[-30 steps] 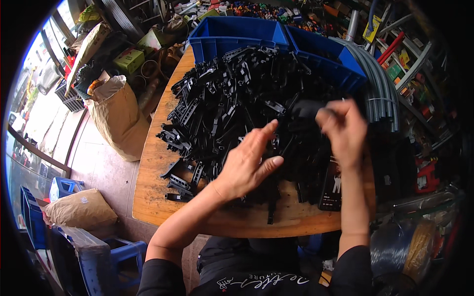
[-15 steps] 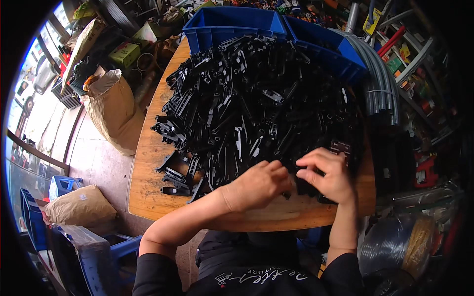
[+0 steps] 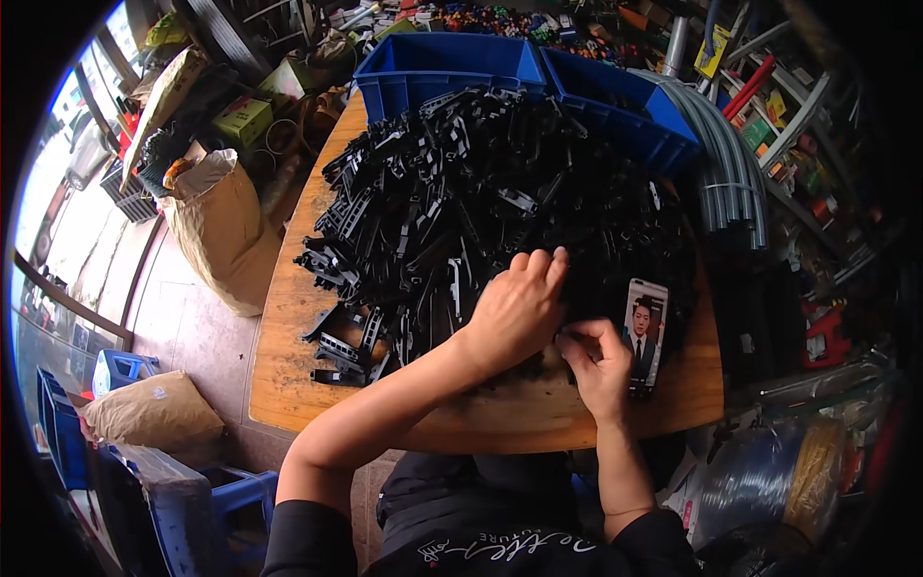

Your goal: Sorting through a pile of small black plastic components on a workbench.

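A large heap of black plastic parts (image 3: 433,207), many of them long and narrow with clip-like ends, covers most of the wooden table (image 3: 293,389). Over the near part of this heap is my left hand (image 3: 511,313), back upward and fingers bent down together. Its fingertips are hidden, so what they hold does not show. Close by, my right hand (image 3: 598,370) sits lower, thumb and bent fingers drawn together at the heap's near edge. Anything pinched there is too small and dark to name. A phone (image 3: 646,337) with a lit screen leans just right of that hand.
Two blue bins (image 3: 447,87) stand along the table's far edge. Grey coiled tubing (image 3: 726,183) hangs at the right. An open paper sack (image 3: 221,226) and another sack (image 3: 154,412) stand left of the table. A roll in clear wrap (image 3: 760,490) lies at lower right.
My left hand has moved farther away over the heap. The right hand has come left and nearer to me, its fingers drawing closer together, and the phone's lit screen now shows.
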Demonstrator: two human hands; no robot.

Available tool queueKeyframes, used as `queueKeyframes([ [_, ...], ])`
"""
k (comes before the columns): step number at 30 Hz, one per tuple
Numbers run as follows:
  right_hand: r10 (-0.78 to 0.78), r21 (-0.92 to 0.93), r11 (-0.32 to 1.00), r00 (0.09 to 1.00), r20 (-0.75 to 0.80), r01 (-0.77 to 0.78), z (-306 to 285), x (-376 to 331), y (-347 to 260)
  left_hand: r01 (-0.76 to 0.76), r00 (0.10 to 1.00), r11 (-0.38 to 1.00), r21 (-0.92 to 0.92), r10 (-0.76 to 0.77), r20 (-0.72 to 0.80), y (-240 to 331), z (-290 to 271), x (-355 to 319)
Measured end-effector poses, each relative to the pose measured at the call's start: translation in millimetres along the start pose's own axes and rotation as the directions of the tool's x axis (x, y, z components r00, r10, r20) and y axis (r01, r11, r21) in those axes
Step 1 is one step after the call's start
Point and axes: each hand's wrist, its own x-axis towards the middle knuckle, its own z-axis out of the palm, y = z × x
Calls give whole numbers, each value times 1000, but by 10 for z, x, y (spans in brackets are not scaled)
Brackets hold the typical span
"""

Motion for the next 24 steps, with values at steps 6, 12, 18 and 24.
queueKeyframes([
  [6, 12, 12, 1000, 996, 91, -13, 21, -18, -67, 21, 993, 998, -65, -28, -112, -219, 65, 112],
  [12, -12, 36, 999, 959, 282, 1, 79, 41, -184, 22, 993, 978, -209, -46, -110, -353, -96, 9],
  [18, -36, 4, 999, 949, 314, 36, 96, 59, -189, -322, 936, 944, -66, 328, 125, -355, -204, 32],
  [24, -103, -25, 993, 930, 353, 119, 72, 49, -168, -356, 925, 929, 101, 335, 179, -367, -67, 31],
])
